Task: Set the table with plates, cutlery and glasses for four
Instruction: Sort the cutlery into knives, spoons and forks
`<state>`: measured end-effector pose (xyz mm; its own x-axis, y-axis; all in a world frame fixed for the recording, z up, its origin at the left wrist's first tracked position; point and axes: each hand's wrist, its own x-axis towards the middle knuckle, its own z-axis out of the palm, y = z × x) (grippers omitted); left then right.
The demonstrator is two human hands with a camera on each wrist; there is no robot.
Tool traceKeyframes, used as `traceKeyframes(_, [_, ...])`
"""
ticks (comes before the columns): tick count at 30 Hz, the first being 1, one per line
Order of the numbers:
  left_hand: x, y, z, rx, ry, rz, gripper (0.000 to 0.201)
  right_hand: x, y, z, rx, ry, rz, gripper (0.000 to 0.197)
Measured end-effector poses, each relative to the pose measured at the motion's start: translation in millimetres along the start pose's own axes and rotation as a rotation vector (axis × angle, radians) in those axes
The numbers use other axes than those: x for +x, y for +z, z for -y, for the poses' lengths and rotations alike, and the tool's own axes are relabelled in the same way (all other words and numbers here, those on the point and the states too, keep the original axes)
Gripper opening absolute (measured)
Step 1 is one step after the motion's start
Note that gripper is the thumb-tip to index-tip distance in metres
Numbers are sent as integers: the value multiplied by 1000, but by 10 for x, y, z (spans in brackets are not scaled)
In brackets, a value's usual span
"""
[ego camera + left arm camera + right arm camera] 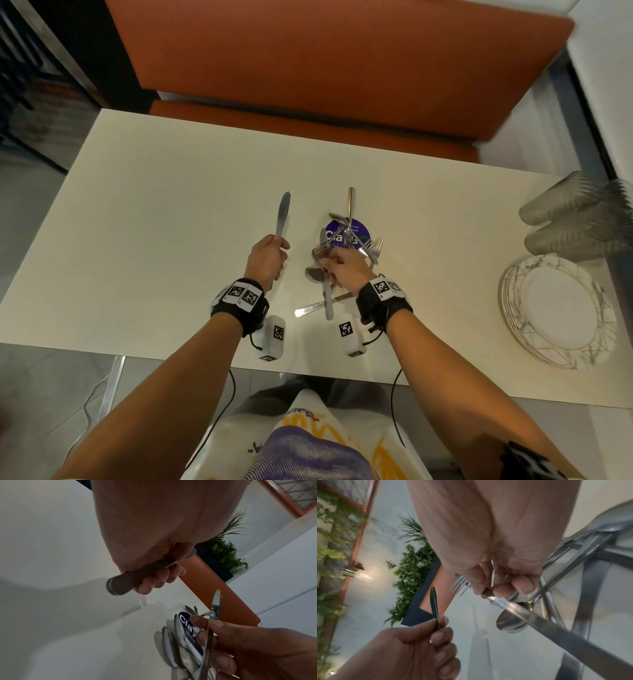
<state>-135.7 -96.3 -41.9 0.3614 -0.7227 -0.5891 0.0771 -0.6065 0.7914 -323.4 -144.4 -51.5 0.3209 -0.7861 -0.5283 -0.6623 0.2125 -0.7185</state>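
A steel knife with a toothed edge is held by its handle just left of the cutlery heap, blade pointing away over the table. The heap is a crossed pile of forks, spoons and knives lying on a round purple sticker in the table's middle. Well right of the heap, white plates with a silver line pattern are stacked, and just behind them ribbed grey glasses lie on their sides.

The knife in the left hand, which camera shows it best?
The head view: the whole blade of the knife stands clear above the left hand. The left wrist view shows only its handle in curled fingers; the right wrist view shows the blade edge-on.
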Motion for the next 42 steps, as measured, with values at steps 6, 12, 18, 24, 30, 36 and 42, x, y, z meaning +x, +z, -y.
traceKeyframes(6, [7, -9, 48, -1, -19, -3, 29, 11, 120, -84, -67, 137, 75, 19])
traceKeyframes(12, [8, -76, 96, 4, -19, -22, 30, 10, 325, 19, -127, 147, 113, 24])
traceKeyframes(18, [22, -156, 136, 29, -20, -44, 30, -22, 379, 131, -292, 73, 214, 21])
traceKeyframes(24, [45, -111, 96, 4, 4, -30, 32, -47, 44, 192, -167, -67, 186, 24])
traceKeyframes(30, [-2, 101, -63, -24, 50, 42, 30, -8, -335, 288, 177, -48, -130, 14])
traceKeyframes(36, [-100, 336, -207, -89, 33, 214, 27, -15, -465, 496, 481, -78, -298, 13])
traceKeyframes(42, [-216, 481, -304, -176, -17, 365, 30, -22, -384, 593, 377, -104, -357, 16])
